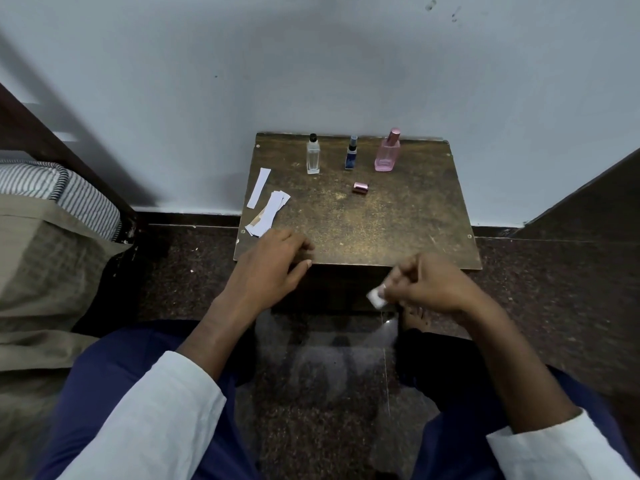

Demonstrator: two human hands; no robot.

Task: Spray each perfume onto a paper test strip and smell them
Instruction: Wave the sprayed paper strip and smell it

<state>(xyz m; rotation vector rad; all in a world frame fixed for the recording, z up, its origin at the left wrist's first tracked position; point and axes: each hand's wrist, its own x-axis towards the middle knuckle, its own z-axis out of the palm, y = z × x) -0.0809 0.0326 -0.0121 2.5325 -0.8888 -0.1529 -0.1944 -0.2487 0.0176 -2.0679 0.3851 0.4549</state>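
Observation:
Three perfume bottles stand in a row at the back of a small brown table (398, 220): a clear one with a black cap (313, 155), a small blue one (351, 154) and a pink one (388, 152) with its sprayer bare. A pink cap (360, 187) lies in front of them. A pile of white paper strips (268, 213) lies at the table's left, one single strip (259, 188) apart behind it. My left hand (273, 263) rests at the table's front left edge, fingers loosely curled, holding nothing. My right hand (427, 285) hovers before the front edge, shut on a crumpled white paper strip (375, 296).
A pale wall rises right behind the table. A bed with striped bedding (65, 199) and a dark frame stands at the left. A dark panel (588, 209) stands at the right. The floor is dark speckled stone. My blue-clad knees sit below.

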